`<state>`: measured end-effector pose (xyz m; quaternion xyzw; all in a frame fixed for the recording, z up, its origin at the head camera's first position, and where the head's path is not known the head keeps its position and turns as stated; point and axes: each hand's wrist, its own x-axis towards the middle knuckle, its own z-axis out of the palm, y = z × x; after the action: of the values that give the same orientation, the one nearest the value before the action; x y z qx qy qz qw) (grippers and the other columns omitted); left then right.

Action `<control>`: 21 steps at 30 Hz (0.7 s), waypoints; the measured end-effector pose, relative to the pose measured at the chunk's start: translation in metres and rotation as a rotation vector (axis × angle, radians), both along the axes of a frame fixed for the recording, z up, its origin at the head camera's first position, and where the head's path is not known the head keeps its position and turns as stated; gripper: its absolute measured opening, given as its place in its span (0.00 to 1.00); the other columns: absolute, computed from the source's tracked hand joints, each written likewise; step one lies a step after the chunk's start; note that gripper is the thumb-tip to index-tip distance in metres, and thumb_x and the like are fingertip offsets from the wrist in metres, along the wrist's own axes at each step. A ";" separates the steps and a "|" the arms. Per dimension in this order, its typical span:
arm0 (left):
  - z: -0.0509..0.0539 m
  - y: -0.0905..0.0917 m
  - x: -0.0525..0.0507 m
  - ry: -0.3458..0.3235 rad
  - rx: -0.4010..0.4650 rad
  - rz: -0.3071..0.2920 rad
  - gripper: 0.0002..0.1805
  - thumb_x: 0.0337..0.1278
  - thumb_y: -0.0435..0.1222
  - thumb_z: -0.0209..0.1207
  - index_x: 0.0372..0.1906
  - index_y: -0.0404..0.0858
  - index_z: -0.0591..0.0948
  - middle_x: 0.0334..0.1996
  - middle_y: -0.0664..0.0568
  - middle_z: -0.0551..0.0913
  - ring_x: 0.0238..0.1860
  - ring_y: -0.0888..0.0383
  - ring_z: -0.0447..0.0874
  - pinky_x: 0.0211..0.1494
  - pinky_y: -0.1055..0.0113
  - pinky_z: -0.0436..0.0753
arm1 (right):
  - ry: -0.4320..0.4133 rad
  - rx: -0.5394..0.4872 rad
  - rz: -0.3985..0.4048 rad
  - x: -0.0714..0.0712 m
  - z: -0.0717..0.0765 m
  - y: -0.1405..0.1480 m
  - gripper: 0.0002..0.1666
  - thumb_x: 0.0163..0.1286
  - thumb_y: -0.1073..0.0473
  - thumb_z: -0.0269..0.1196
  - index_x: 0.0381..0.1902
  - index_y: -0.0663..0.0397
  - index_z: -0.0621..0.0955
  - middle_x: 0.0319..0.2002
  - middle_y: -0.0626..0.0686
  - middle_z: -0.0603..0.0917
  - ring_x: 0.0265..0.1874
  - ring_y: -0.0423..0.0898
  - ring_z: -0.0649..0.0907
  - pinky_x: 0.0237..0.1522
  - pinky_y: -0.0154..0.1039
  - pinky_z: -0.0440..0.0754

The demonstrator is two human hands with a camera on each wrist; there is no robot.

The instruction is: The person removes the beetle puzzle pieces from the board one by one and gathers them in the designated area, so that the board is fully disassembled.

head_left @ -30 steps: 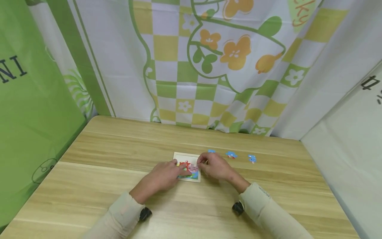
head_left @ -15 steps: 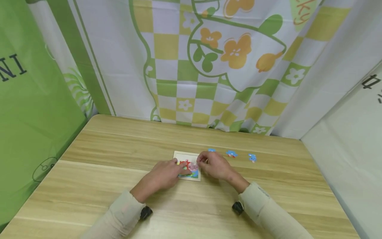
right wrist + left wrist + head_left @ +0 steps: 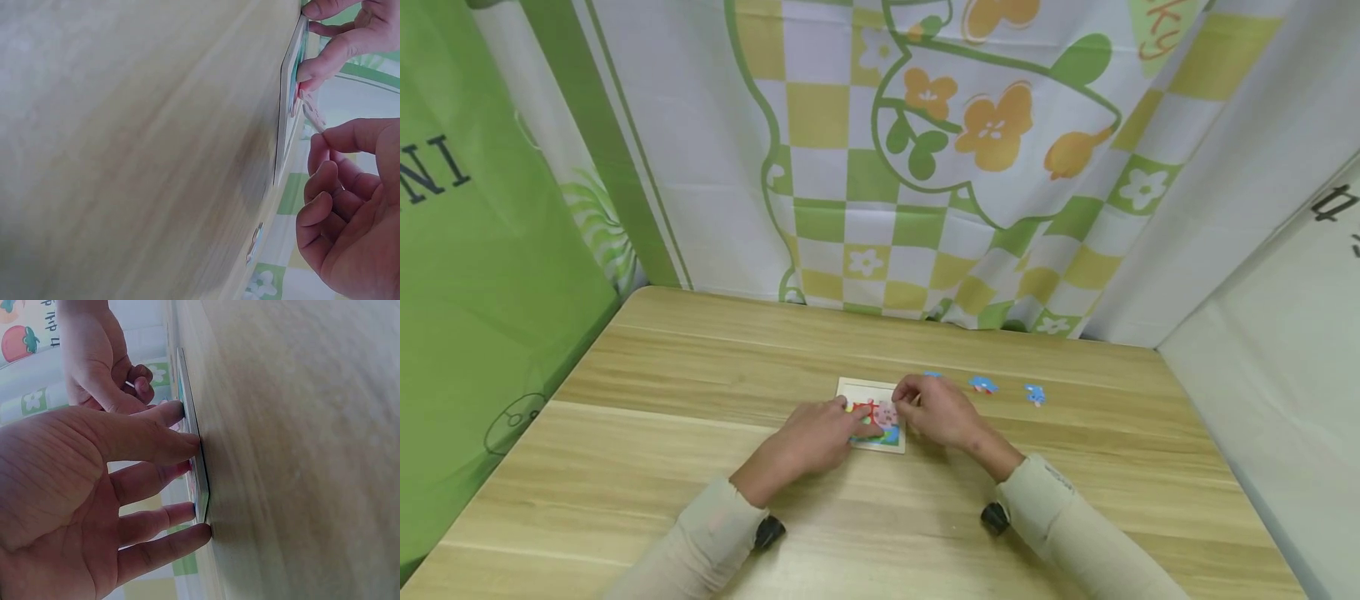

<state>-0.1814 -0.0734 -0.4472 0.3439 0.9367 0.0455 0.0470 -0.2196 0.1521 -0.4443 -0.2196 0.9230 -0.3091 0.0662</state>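
Note:
A small wooden puzzle board [image 3: 867, 392] lies flat on the table, its lower half filled with coloured pieces. My left hand [image 3: 820, 433] rests on the board from the left; in the left wrist view its spread fingers [image 3: 150, 525] touch the board along its edge. My right hand [image 3: 942, 412] pinches a pink puzzle piece [image 3: 314, 115] between thumb and index finger, the other fingers curled beneath. In the right wrist view the piece is tilted, with its far edge near the red part of the puzzle. The left fingers hide part of the picture.
Blue loose puzzle pieces lie beyond and right of the board: one partly behind my right hand, another puzzle piece [image 3: 982, 384] with red on it, and a third piece [image 3: 1034, 394] farthest right. A patterned curtain [image 3: 820, 225] hangs behind the wooden table [image 3: 662, 358].
The pink piece has tilted up off the board, and my right fingertips have shifted slightly up and away with it. My left hand stays in place on the board.

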 end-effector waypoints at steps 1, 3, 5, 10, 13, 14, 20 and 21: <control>0.000 0.000 0.000 0.003 -0.007 -0.003 0.26 0.66 0.34 0.64 0.65 0.61 0.83 0.65 0.57 0.79 0.47 0.51 0.80 0.23 0.63 0.75 | 0.001 0.002 -0.001 0.000 0.000 0.001 0.04 0.71 0.63 0.64 0.39 0.51 0.86 0.34 0.43 0.85 0.32 0.39 0.82 0.36 0.40 0.81; 0.000 0.000 0.000 0.011 -0.018 -0.008 0.26 0.66 0.34 0.64 0.65 0.61 0.83 0.65 0.57 0.79 0.49 0.50 0.80 0.24 0.63 0.76 | 0.002 0.002 0.002 -0.001 -0.001 0.003 0.05 0.71 0.63 0.64 0.39 0.51 0.86 0.34 0.43 0.85 0.32 0.39 0.82 0.36 0.40 0.81; -0.001 0.000 0.000 0.022 -0.028 -0.013 0.26 0.66 0.35 0.64 0.65 0.61 0.83 0.64 0.58 0.79 0.49 0.50 0.81 0.25 0.62 0.78 | -0.001 0.004 0.001 -0.001 -0.001 0.006 0.04 0.71 0.63 0.64 0.39 0.51 0.86 0.35 0.43 0.85 0.33 0.39 0.82 0.36 0.40 0.82; -0.001 0.000 0.000 0.031 -0.017 -0.019 0.24 0.67 0.35 0.65 0.64 0.60 0.84 0.59 0.59 0.81 0.46 0.51 0.80 0.25 0.62 0.77 | 0.004 0.001 -0.004 -0.001 -0.001 0.019 0.04 0.72 0.62 0.64 0.39 0.49 0.86 0.35 0.43 0.84 0.34 0.39 0.82 0.37 0.41 0.81; -0.002 0.000 0.000 0.025 0.002 -0.018 0.25 0.66 0.33 0.64 0.63 0.60 0.85 0.57 0.60 0.81 0.45 0.52 0.80 0.26 0.63 0.77 | 0.008 -0.010 -0.013 0.000 0.000 0.031 0.04 0.72 0.63 0.64 0.38 0.49 0.85 0.35 0.43 0.84 0.32 0.40 0.82 0.35 0.41 0.81; -0.002 0.000 -0.001 0.022 0.008 -0.016 0.25 0.66 0.32 0.64 0.63 0.59 0.85 0.57 0.59 0.81 0.45 0.52 0.80 0.26 0.63 0.77 | 0.002 -0.018 -0.018 0.001 0.000 0.036 0.05 0.72 0.63 0.63 0.38 0.49 0.85 0.35 0.44 0.84 0.32 0.40 0.82 0.34 0.41 0.81; -0.001 0.001 -0.001 -0.004 0.053 -0.011 0.28 0.63 0.25 0.61 0.61 0.57 0.87 0.63 0.55 0.80 0.50 0.48 0.80 0.29 0.61 0.79 | -0.014 -0.053 -0.045 0.007 0.004 0.065 0.04 0.73 0.65 0.63 0.40 0.53 0.85 0.36 0.47 0.85 0.31 0.43 0.82 0.30 0.39 0.81; -0.002 0.001 -0.001 -0.004 0.057 -0.013 0.28 0.62 0.25 0.61 0.60 0.57 0.87 0.63 0.55 0.80 0.50 0.48 0.80 0.28 0.61 0.78 | -0.011 -0.057 -0.049 0.007 0.004 0.070 0.04 0.73 0.66 0.63 0.40 0.54 0.85 0.36 0.48 0.85 0.31 0.43 0.82 0.29 0.39 0.81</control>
<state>-0.1819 -0.0723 -0.4489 0.3511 0.9327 0.0725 0.0395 -0.2122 0.2217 -0.4405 -0.1971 0.9185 -0.3379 0.0574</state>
